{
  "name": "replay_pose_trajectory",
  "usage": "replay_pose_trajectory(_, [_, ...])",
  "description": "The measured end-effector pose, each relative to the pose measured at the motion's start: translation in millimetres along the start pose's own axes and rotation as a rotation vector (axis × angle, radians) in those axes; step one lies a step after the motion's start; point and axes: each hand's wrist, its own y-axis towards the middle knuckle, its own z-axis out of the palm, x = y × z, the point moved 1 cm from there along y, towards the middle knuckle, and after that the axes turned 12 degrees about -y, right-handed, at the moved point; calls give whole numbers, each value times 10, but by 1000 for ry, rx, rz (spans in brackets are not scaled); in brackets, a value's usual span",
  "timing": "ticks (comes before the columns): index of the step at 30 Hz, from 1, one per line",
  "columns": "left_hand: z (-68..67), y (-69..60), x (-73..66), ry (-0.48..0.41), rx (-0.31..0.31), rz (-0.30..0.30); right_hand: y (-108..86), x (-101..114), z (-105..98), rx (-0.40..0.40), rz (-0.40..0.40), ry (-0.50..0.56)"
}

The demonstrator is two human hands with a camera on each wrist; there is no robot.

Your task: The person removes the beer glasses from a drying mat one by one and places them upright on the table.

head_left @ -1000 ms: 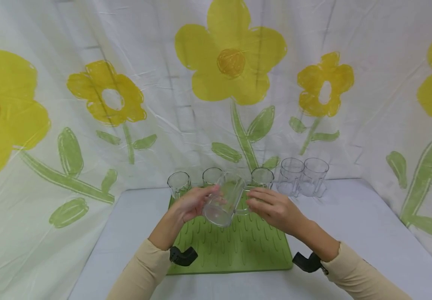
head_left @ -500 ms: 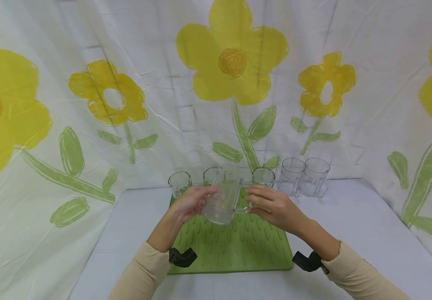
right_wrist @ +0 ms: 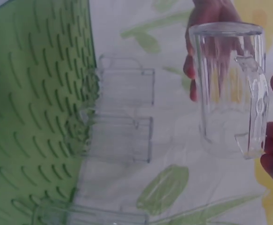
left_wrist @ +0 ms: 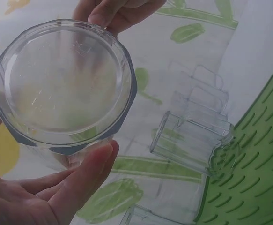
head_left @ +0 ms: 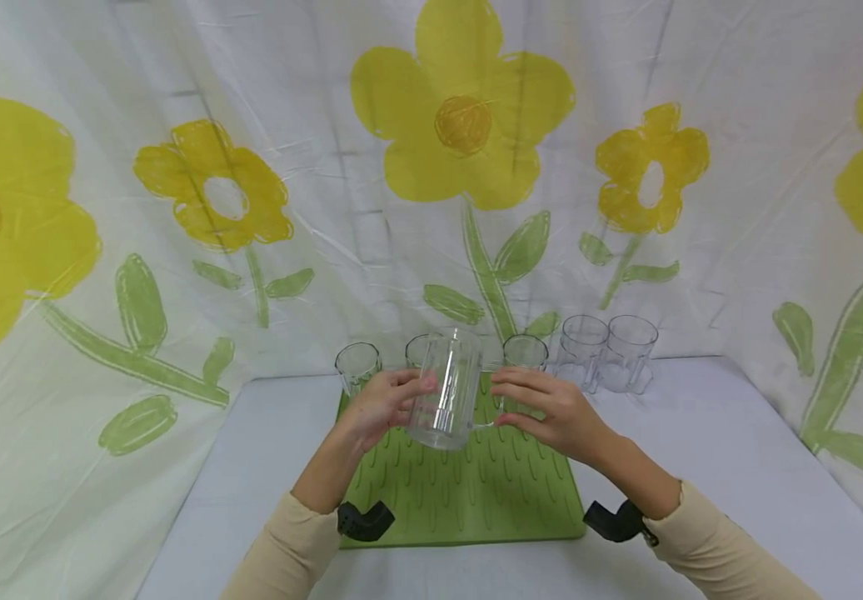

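Observation:
A clear glass mug [head_left: 450, 379] is held up over the green drying mat [head_left: 469, 500], slightly tilted, its base [left_wrist: 63, 79] facing the left wrist camera. My left hand [head_left: 385, 406] grips the mug's body, thumb on one side and fingers on the other. At the handle [right_wrist: 257, 110] on the right, my right hand [head_left: 555, 414] pinches the lower part between thumb and fingers; part of that contact is hidden in the head view. Behind the hands, three more glass mugs stand along the mat's far edge, a left one [head_left: 358, 367], a middle one [head_left: 418, 352] and a right one [head_left: 525, 354].
Two further glass mugs, one [head_left: 583, 354] beside the other [head_left: 629, 354], stand on the white tabletop [head_left: 701, 467] right of the mat. A flower-printed curtain [head_left: 311, 275] hangs behind the table. Raised ridges cover the mat.
The held mug has turned to stand more upright, its base tipping downward. My right fingers have shifted slightly at the handle, while the left hand keeps its grip. The other mugs stay put.

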Motion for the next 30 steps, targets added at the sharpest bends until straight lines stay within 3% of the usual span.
replay_pose_trajectory(9, [45, -67, 7, 6, -28, 27, 0, -9, 8, -41, 49, 73])
replay_pose_trajectory(18, [67, -120, 78, -24, -67, 69, -6, -34, -25, -42, 141, 41])
replay_pose_trajectory(30, [121, -207, 181, 28, -105, 155, -3, -69, -75, 4, 270, 173])
